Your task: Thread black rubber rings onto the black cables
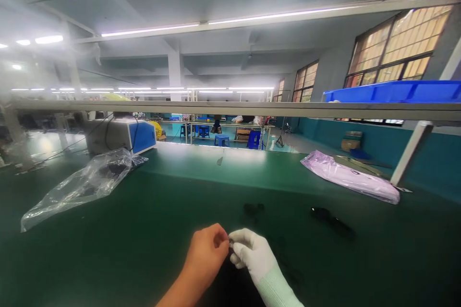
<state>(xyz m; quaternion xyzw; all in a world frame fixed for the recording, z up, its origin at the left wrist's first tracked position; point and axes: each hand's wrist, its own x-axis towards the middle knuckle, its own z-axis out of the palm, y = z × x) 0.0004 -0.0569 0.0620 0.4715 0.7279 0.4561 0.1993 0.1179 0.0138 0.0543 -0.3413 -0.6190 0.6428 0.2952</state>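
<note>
Both hands meet at the lower middle of the view, above the green table (151, 230). My left hand (211, 249), bare, is closed in a pinch on something too small to make out. My right hand (252, 252), in a white glove, pinches at the same spot, its fingertips against those of the left. Small dark pieces (254, 209) lie just beyond the hands. To their right rests a black, shiny object (331, 219).
At the left lies a clear plastic bag (90, 180) near a white and blue box (142, 135). A pink wrapped bundle (349, 177) lies at the back right. Above the table runs a shelf rail (230, 109) with a blue tray (392, 92) on it.
</note>
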